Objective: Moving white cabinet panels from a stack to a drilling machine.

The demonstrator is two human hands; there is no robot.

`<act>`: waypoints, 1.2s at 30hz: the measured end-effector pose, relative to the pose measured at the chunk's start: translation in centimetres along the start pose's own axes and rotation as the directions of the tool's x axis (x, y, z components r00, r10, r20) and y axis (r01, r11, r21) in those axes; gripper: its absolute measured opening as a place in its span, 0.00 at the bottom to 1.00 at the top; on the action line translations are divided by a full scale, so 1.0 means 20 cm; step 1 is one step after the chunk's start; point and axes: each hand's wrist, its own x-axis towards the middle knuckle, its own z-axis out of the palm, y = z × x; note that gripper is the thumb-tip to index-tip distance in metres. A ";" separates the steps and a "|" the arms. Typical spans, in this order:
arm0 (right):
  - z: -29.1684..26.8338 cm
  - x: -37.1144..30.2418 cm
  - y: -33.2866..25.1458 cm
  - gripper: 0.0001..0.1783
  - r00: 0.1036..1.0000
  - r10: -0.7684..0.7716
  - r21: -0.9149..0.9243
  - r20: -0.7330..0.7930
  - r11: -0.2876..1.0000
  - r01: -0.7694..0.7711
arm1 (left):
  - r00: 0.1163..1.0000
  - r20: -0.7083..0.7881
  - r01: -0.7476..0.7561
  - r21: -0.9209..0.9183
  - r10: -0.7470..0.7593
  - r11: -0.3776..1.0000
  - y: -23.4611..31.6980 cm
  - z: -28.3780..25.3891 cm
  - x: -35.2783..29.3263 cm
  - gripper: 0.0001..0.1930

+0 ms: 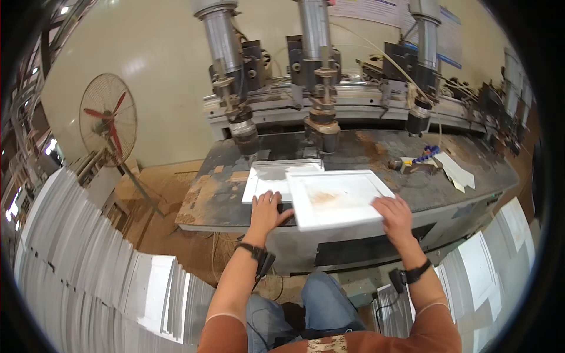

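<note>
My right hand (395, 219) grips the right edge of a white framed panel (347, 200), which is tilted and partly covers another panel behind it. Brown dust lies on the held panel's recessed face. My left hand (268, 213) is at the near edge of the second white panel (265, 179), which lies on the dark machine table (206, 203). Its fingers are apart and its thumb points toward the held panel's left side. Part of the second panel is hidden under the held one.
Vertical machine spindles (322, 117) hang over the table's rear. A blue jointed hose (426, 154) and a pale sheet (456, 170) are at the table's right. Stacked white panels (88, 259) stand left, with more panels (477, 265) on the right. A fan (109, 117) stands far left.
</note>
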 end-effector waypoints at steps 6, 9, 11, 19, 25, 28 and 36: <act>0.33 0.34 -0.19 0.16 0.998 -0.037 0.110 -0.051 0.993 0.043 | 0.994 -0.094 -0.067 -0.136 0.054 0.988 0.03 0.04 -0.04 0.38; 0.41 0.36 -0.22 0.12 0.999 -0.026 0.095 -0.046 0.995 0.031 | 0.968 -0.153 -0.203 -0.001 0.200 0.979 0.16 -0.14 -0.35 0.24; 0.52 0.35 -0.25 0.11 1.000 -0.002 0.039 0.030 0.999 0.001 | 0.969 -0.157 -0.181 0.075 0.191 0.981 0.09 -0.17 -0.64 0.18; 0.93 0.29 -0.21 0.34 0.804 0.173 -0.057 0.569 0.984 -0.171 | 0.970 -0.149 -0.159 0.208 0.192 0.965 -0.04 -0.78 -1.49 0.14; 1.13 0.44 -0.33 0.34 0.835 0.142 -0.051 0.531 0.989 -0.136 | 0.952 -0.280 0.258 0.511 -0.126 0.820 0.00 -1.07 -1.87 0.16; 1.08 0.47 -0.34 0.32 0.794 0.183 -0.012 0.579 0.976 -0.216 | 0.878 -0.389 0.465 0.547 -0.280 0.697 -0.08 -1.14 -1.89 0.17; 0.72 0.31 -0.20 0.28 0.915 0.087 0.240 0.394 0.951 -0.194 | 0.683 -0.320 0.698 0.551 -0.656 0.458 -0.57 -0.83 -1.91 0.22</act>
